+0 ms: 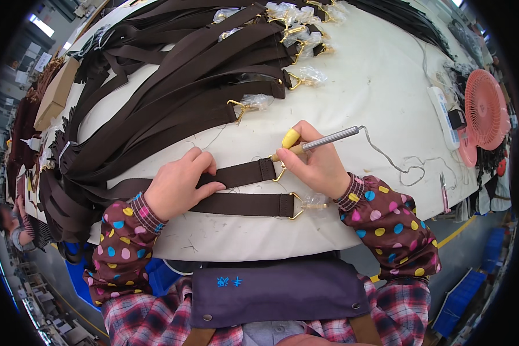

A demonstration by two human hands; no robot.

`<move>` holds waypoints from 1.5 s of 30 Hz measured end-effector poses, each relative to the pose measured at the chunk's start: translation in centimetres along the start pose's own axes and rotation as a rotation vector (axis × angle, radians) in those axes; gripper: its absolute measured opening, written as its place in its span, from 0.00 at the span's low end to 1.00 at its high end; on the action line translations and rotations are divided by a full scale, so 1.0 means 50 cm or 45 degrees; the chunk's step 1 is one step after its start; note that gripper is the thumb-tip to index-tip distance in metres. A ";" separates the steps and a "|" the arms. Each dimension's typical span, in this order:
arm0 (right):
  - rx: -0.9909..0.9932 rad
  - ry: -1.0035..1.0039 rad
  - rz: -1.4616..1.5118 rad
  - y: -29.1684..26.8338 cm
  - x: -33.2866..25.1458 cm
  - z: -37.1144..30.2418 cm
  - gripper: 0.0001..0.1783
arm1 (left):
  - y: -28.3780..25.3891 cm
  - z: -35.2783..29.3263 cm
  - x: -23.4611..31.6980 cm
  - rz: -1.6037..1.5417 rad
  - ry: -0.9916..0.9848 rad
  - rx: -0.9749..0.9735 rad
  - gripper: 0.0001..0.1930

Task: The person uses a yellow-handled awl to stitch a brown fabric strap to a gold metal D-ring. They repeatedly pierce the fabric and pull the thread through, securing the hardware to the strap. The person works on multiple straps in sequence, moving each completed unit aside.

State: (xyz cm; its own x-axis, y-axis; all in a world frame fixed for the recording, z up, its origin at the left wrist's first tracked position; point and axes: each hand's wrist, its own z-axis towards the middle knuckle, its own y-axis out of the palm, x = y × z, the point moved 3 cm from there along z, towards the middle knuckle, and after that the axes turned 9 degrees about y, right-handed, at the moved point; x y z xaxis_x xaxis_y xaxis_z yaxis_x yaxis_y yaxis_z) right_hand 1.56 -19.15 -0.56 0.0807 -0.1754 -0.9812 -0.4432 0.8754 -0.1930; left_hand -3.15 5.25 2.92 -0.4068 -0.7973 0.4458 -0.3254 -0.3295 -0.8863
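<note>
Apron: dark purple cloth (277, 300) with two snaps, at the lower edge, over a red plaid garment.
Sleeve covers: polka-dot, brown, the left one (119, 248) and the right one (389, 225) gathered at the wrists.
Lower strap: dark brown webbing (242, 205), flat on the table near its front edge, a gold-coloured metal hook (297, 206) at its right end, clear plastic wrap (314, 199) around part of the hook.
Worked strap: brown webbing (245, 173), just beyond the lower one, its folded, stitched end under the right hand.
Left hand: on the worked strap (181, 179), fingers curled, thumb and forefinger narrowly apart with the webbing running out between them.
Right hand: fingers closed (320, 164) around a corded pen-shaped tool (331, 138); a yellow finger cot (290, 137) covers one fingertip. Tool tip at the strap end's upper corner; cannot tell whether it touches.
Right of table: small snips (444, 193), white power strip (441, 112), pink fan (486, 109).
Strap heap: many brown straps (155, 104), gold hooks partly plastic-wrapped, beyond the left hand.
Far left: cardboard box (56, 95) beside the heap.
Far right: black strips (409, 23) along the table's back edge.
</note>
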 end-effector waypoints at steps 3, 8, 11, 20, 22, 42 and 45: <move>0.107 -0.138 -0.028 0.002 -0.008 -0.005 0.11 | 0.010 -0.012 0.010 0.089 -0.037 0.008 0.16; 0.184 -0.138 -0.048 -0.004 -0.011 -0.019 0.11 | 0.004 0.007 0.017 0.007 0.061 0.072 0.19; 0.182 -0.116 -0.048 -0.008 -0.011 -0.021 0.11 | -0.004 0.039 0.054 -0.088 0.125 0.018 0.19; 0.215 -0.163 -0.113 -0.022 -0.021 -0.039 0.09 | 0.048 0.127 0.079 -0.135 0.230 0.087 0.19; 0.197 -0.163 -0.117 -0.020 -0.021 -0.039 0.09 | 0.047 0.146 0.064 -0.269 0.208 -0.002 0.15; 0.142 0.051 -0.174 -0.010 0.008 -0.005 0.11 | 0.079 0.151 0.027 -1.174 -0.053 0.126 0.08; 0.134 0.049 -0.172 -0.009 0.009 -0.004 0.11 | 0.077 0.151 0.028 -1.173 -0.052 0.128 0.08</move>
State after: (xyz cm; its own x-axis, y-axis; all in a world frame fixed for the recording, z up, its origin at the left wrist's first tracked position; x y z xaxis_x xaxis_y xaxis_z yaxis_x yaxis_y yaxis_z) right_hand 1.61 -19.73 -0.92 0.0982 -0.3098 -0.9457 -0.3349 0.8846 -0.3245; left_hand 1.48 -0.96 -0.83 0.0069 -0.2157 0.9764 -0.4291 -0.8826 -0.1919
